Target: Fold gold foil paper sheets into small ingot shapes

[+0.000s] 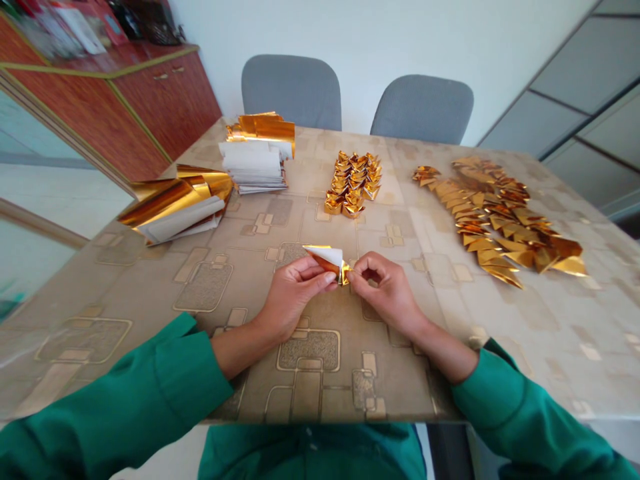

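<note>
"What's nearest you?"

"My own left green sleeve [115, 393], right green sleeve [520, 413] and green top [310, 453], right up against the near edge of the bench [125, 280], which has a glossy beige patterned cover."

"And your hands?"

"Both are over the middle of the bench, close together. My left hand [293, 300] has its fingers [315, 270] closed on a folded foil paper [325, 259], gold on one face and white on the other. My right hand [387, 293] pinches the paper's small gold end with its fingers [357, 273]."

"Where's the paper?"

"Between my two hands, directly in front of me."

"What's around it?"

"Ahead and to my left is a loose heap of gold foil sheets [177, 207]. Just behind it is a stack of foil strips [255, 163], mostly white side up. Straight ahead sits a tight cluster of folded gold pieces [353, 183], and to my right a long, overlapping row of gold pieces [495, 220]. Beyond the bench stand two grey chairs [291, 93]."
</note>
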Available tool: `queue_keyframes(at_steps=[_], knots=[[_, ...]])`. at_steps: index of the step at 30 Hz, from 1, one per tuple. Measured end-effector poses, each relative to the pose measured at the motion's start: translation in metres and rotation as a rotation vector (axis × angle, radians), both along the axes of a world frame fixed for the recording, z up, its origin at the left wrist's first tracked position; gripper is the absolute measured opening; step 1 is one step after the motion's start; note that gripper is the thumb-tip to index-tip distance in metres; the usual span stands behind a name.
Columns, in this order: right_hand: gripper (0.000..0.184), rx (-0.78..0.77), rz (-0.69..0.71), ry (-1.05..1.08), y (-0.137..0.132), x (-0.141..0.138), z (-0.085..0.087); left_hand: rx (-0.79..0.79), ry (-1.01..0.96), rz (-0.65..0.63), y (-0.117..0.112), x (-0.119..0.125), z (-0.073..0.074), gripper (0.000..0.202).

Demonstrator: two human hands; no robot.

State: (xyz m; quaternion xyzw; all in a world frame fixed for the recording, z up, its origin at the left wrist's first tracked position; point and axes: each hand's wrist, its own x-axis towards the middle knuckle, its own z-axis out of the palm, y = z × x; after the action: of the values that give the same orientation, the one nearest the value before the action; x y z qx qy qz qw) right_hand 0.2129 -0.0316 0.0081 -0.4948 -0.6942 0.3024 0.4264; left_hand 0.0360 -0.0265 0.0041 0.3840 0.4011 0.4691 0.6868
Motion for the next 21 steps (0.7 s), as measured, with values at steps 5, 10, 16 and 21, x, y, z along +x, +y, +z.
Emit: queue_keyframes(at_steps=[5,10,16,21], knots=[[0.019,0.146,0.134,-0.214,0.0010,0.0054,0.0078,0.032,0.055,-0.050,0.0007,-0.0014,-0.0005,0.024],[0.016,0.171,0.174,-0.263,0.0024,0.0075,0.0069,0.046,0.078,-0.087,0.0017,-0.0016,0.0001,0.020],[0.019,0.149,0.183,-0.257,0.0018,0.0052,0.0060,-0.021,0.084,-0.079,0.0030,-0.0015,0.0016,0.022],[0.016,-0.006,0.206,-0.083,0.0017,0.0064,0.0062,-0.073,-0.012,-0.032,0.0048,-0.0031,-0.0004,0.026]])
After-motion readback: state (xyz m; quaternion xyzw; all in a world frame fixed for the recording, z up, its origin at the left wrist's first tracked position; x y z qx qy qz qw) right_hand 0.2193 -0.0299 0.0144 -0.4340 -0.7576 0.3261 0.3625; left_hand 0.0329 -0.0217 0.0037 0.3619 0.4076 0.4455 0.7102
